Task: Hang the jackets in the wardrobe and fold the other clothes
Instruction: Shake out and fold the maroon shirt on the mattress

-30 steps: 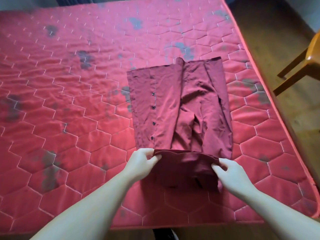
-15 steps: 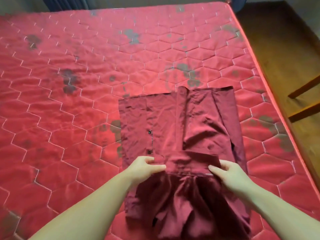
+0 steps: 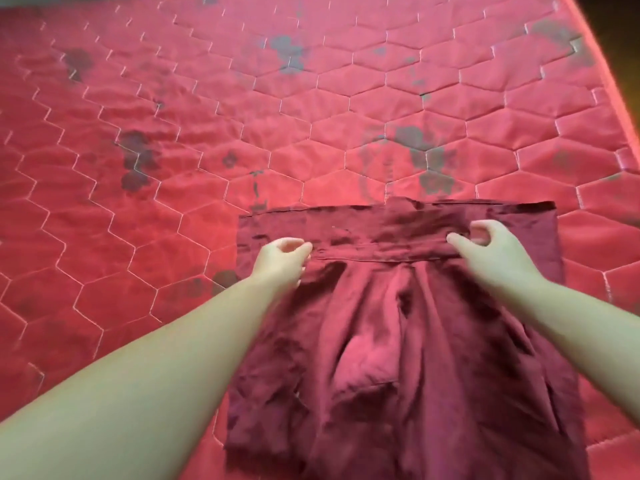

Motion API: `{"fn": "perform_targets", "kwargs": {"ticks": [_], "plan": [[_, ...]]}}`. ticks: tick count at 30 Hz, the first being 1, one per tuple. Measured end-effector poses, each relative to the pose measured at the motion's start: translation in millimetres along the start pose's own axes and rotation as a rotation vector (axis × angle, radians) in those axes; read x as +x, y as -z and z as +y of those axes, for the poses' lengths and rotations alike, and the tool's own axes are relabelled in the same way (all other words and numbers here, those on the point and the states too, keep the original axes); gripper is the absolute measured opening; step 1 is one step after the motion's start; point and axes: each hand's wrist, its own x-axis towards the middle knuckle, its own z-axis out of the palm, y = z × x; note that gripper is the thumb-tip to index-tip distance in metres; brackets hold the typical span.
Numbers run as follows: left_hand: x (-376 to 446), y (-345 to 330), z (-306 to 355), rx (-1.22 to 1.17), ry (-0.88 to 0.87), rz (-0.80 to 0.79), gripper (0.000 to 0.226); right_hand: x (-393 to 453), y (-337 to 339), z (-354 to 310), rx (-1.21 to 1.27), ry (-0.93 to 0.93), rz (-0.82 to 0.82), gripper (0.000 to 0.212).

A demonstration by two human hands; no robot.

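Head cam, looking down at my own arms. The shirt (image 3: 398,341) is a dark red button-up, lying on the mattress (image 3: 173,133) toward its near right part, already narrowed into a rectangle. I've got its near end doubled over, so the folded-over layer covers most of the piece and only a thin strip of the bottom layer shows along the far edge.

My left hand (image 3: 282,261) pinches the left end of that folded-over edge — thumb and fingers curled onto the cloth, touching it right at the seam line. My right hand (image 3: 491,249) is at the right end of the same edge, fingers curled with the thumb against the fabric, so it's a pinch there too, though the picture is a bit blurry around the fingertips. Both forearms stretch out over the shirt's sides.

The fabric between my arms is bunched and wrinkly, with a lighter patch in the middle. The mattress is red — quilted in hexagons, with faded dark flower prints scattered on it.
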Motion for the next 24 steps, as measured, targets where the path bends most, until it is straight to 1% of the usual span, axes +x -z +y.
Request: {"fn": "perform_targets", "kwargs": {"ticks": [1,2,3,5,7,10,11,13,15,16,19,21,24], "plan": [[6.3,-1.3,-6.8,-0.004,0.053,0.029,0.008,0.9,-7.9,5.5,-0.096,-0.025,-0.026,0.054],[11.2,-2.6,-12.7,-0.027,0.082,0.06,0.01,-1.0,-15.8,11.7,-0.135,-0.035,-0.042,0.059],[15.9,-3.3,-16.8,-0.05,0.091,0.092,0.012,-3.3,-23.2,17.7,-0.13,-0.032,-0.033,0.06],[25.6,-2.9,-18.7,-0.037,0.068,0.162,0.014,-5.5,-30.4,26.8,-0.044,-0.054,0.032,0.055],[35.7,-1.4,-14.3,0.031,0.024,0.207,0.015,-1.7,-29.8,28.0,0.038,-0.111,0.091,0.051],[45.5,-6.6,-4.2,0.155,-0.016,0.15,0.024,8.2,-26.3,27.9,0.045,-0.138,0.077,0.046],[47.4,-9.9,-2.2,0.202,-0.023,0.133,0.024,10.3,-26.7,28.1,0.063,-0.124,0.05,0.044],[49.2,-15.0,0.1,0.238,-0.041,0.162,0.019,10.6,-26.3,25.4,0.108,-0.07,0.001,0.036],[48.3,-12.2,-0.5,0.188,-0.101,0.233,0.016,8.2,-25.0,22.5,0.128,0.042,-0.001,0.018],[47.6,-7.4,-2.1,0.164,-0.142,0.26,0.015,6.4,-24.5,20.6,0.122,0.106,0.022,0.014],[48.8,15.4,-11.4,0.173,-0.239,0.339,0.013,4.1,-28.4,15.1,0.085,0.261,0.079,0.016],[53.7,31.4,-19.9,0.199,-0.259,0.414,0.011,4.4,-36.2,11.7,0.068,0.295,0.085,0.015],[61.1,47.5,-29.5,0.225,-0.217,0.473,0.015,10.4,-48.1,13.6,0.0,0.231,0.031,0.013]]}}
